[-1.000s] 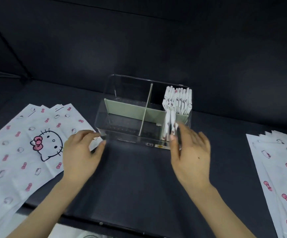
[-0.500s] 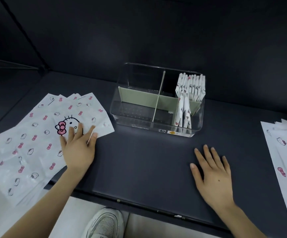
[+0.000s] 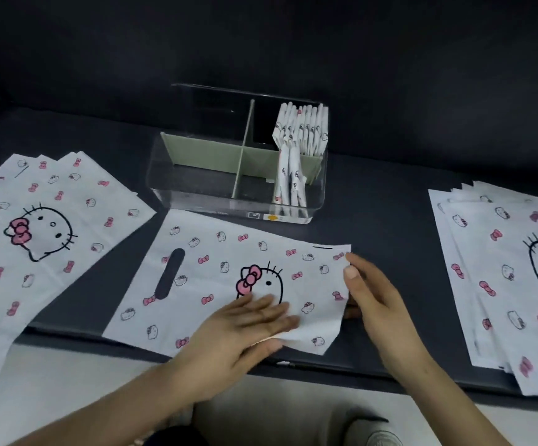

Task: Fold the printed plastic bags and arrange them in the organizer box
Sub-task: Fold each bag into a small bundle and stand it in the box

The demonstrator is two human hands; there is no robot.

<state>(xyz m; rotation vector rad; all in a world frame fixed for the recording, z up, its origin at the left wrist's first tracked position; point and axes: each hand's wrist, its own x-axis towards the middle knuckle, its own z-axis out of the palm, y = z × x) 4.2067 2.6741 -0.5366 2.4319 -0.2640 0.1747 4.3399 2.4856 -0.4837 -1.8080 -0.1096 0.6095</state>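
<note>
A white plastic bag (image 3: 216,272) printed with pink bows and a cat face lies flat on the dark table in front of me, its handle slot to the left. My left hand (image 3: 245,329) presses on its lower middle with straight fingers. My right hand (image 3: 370,294) holds the bag's right edge, thumb on top and fingers partly under the sheet. Behind it stands the clear organizer box (image 3: 196,185) with green dividers. Several folded bags (image 3: 303,130) stand in its back right compartment and a few more (image 3: 290,181) in the front right one.
A stack of flat printed bags (image 3: 42,220) lies fanned at the left, and another stack (image 3: 512,272) at the right. The table's front edge (image 3: 309,365) runs just below my hands. A shoe (image 3: 380,437) shows on the floor below.
One bag has moved from the left stack to the table's middle in front of the box. My left hand came with it, and my right hand moved off the bare table to the bag's right edge.
</note>
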